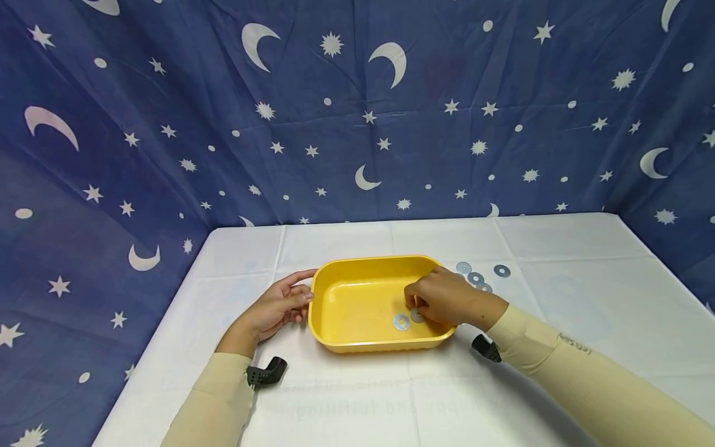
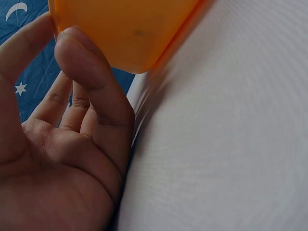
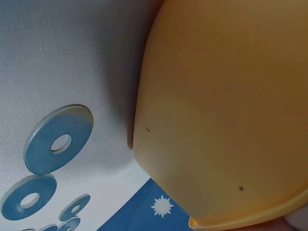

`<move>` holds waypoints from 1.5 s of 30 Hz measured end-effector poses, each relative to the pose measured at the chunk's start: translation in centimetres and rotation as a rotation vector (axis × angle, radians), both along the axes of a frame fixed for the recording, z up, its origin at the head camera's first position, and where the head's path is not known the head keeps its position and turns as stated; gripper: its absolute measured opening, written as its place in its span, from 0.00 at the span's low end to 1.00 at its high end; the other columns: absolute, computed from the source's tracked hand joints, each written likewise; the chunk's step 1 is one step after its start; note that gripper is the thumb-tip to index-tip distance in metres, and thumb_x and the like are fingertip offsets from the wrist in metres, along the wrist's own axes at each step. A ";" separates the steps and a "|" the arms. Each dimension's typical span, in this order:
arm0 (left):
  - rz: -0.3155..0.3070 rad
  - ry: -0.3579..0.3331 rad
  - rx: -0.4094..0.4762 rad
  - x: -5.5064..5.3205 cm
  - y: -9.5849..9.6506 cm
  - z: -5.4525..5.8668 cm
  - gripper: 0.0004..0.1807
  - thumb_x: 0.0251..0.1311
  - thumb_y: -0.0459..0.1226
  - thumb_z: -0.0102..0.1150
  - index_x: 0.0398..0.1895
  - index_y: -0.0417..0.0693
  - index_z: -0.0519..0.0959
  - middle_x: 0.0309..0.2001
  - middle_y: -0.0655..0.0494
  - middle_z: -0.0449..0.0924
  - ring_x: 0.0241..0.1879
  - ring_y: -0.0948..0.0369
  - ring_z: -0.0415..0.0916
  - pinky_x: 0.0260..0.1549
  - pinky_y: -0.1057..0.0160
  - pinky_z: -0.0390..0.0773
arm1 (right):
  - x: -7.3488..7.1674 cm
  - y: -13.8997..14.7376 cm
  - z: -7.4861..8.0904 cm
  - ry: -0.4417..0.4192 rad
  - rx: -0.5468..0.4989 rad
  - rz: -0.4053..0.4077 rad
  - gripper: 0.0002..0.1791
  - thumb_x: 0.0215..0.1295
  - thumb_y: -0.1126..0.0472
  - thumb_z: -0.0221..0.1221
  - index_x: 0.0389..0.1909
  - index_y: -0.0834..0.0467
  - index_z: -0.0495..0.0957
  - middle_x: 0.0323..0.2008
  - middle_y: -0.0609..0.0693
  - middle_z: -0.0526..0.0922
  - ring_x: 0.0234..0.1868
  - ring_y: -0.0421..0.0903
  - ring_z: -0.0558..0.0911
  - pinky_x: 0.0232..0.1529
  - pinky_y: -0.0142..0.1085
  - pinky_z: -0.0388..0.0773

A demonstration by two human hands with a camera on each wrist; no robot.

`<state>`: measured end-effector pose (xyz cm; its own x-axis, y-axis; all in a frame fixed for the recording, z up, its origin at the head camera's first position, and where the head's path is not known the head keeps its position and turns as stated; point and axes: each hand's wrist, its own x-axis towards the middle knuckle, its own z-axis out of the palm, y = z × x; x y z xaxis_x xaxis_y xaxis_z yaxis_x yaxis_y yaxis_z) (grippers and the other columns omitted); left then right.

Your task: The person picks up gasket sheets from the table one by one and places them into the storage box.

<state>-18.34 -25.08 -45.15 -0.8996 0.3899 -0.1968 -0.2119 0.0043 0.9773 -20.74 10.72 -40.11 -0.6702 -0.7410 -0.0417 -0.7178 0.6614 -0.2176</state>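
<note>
A yellow plastic tray (image 1: 357, 344) stands on the white table. My left hand (image 1: 279, 304) is at its left end, with the thumb and index fingertips touching the outside near the rim and the other fingers loosely bent. In the left wrist view the thumb (image 2: 79, 57) lies against the tray wall (image 2: 130, 36). Inside the tray's right side, my right hand (image 1: 441, 295) pinches a metal washer (image 1: 416, 315) with bent fingers, close over the floor. Another flat washer (image 1: 401, 321) lies beside it. The right wrist view shows mostly the tray's outer wall (image 3: 216, 106), hiding the fingers.
Several washers lie on the table right of the tray, one (image 1: 502, 270) set apart; the right wrist view shows a large washer (image 3: 58, 139) near the tray wall. A blue curtain (image 1: 357, 124) with moons and stars hangs behind. Black wrist devices (image 1: 268, 372) sit under both forearms.
</note>
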 end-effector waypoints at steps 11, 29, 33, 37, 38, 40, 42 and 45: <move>0.001 -0.007 0.013 0.1 0.0 -0.1 0.35 0.69 0.35 0.59 0.76 0.48 0.58 0.36 0.60 0.79 0.26 0.66 0.75 0.24 0.73 0.78 | 0.1 -0.1 -0.5 0.016 0.016 -0.014 0.08 0.55 0.64 0.71 0.29 0.48 0.82 0.19 0.35 0.75 0.25 0.35 0.71 0.54 0.45 0.73; -0.004 0.008 0.008 -0.1 0.0 0.0 0.34 0.69 0.35 0.58 0.76 0.48 0.58 0.35 0.60 0.79 0.26 0.65 0.75 0.25 0.73 0.78 | -0.1 0.3 -0.2 -0.025 -0.131 -0.048 0.08 0.58 0.67 0.67 0.30 0.49 0.83 0.18 0.35 0.74 0.22 0.34 0.69 0.39 0.35 0.67; -0.002 0.003 0.009 0.0 0.0 -0.1 0.35 0.69 0.35 0.58 0.76 0.48 0.58 0.36 0.60 0.79 0.26 0.65 0.75 0.24 0.73 0.78 | -0.3 0.4 -0.4 -0.058 -0.164 -0.040 0.08 0.58 0.67 0.67 0.31 0.49 0.83 0.19 0.35 0.75 0.23 0.34 0.69 0.37 0.33 0.67; -0.003 0.000 0.017 0.0 0.1 0.0 0.35 0.69 0.35 0.58 0.76 0.47 0.58 0.35 0.60 0.79 0.26 0.66 0.75 0.24 0.73 0.78 | -0.3 0.6 -0.4 -0.110 -0.214 -0.040 0.08 0.59 0.68 0.65 0.34 0.51 0.83 0.25 0.38 0.81 0.28 0.35 0.74 0.38 0.33 0.73; -0.005 -0.001 0.019 0.1 0.1 0.0 0.35 0.69 0.35 0.58 0.77 0.47 0.58 0.35 0.61 0.79 0.26 0.66 0.75 0.24 0.73 0.78 | -0.3 0.7 -0.4 -0.128 -0.231 -0.043 0.08 0.60 0.68 0.65 0.35 0.52 0.83 0.28 0.39 0.83 0.31 0.36 0.75 0.40 0.33 0.76; -0.005 -0.006 0.021 0.1 0.1 0.1 0.35 0.69 0.35 0.59 0.77 0.47 0.57 0.35 0.61 0.79 0.26 0.66 0.75 0.24 0.73 0.78 | -0.1 0.9 -0.2 -0.159 -0.280 -0.045 0.08 0.61 0.69 0.64 0.38 0.53 0.84 0.34 0.43 0.85 0.37 0.40 0.78 0.44 0.37 0.80; -0.007 -0.006 0.021 0.2 0.1 0.1 0.36 0.69 0.35 0.59 0.77 0.47 0.57 0.35 0.61 0.79 0.26 0.66 0.75 0.24 0.73 0.78 | 0.2 1.2 0.1 -0.164 -0.329 -0.048 0.09 0.61 0.69 0.64 0.40 0.54 0.83 0.39 0.44 0.85 0.44 0.43 0.79 0.51 0.42 0.80; -0.003 -0.005 0.018 0.2 0.0 0.2 0.36 0.69 0.36 0.59 0.77 0.47 0.57 0.36 0.60 0.79 0.26 0.66 0.75 0.24 0.73 0.78 | 0.8 1.7 0.7 -0.126 -0.402 -0.054 0.12 0.60 0.70 0.66 0.42 0.53 0.83 0.43 0.43 0.84 0.51 0.47 0.79 0.59 0.49 0.77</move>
<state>-18.15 -25.05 -44.97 -0.8973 0.3966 -0.1938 -0.2165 -0.0129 0.9762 -19.97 12.40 -39.45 -0.7168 -0.6789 0.1591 -0.6355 0.5422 -0.5498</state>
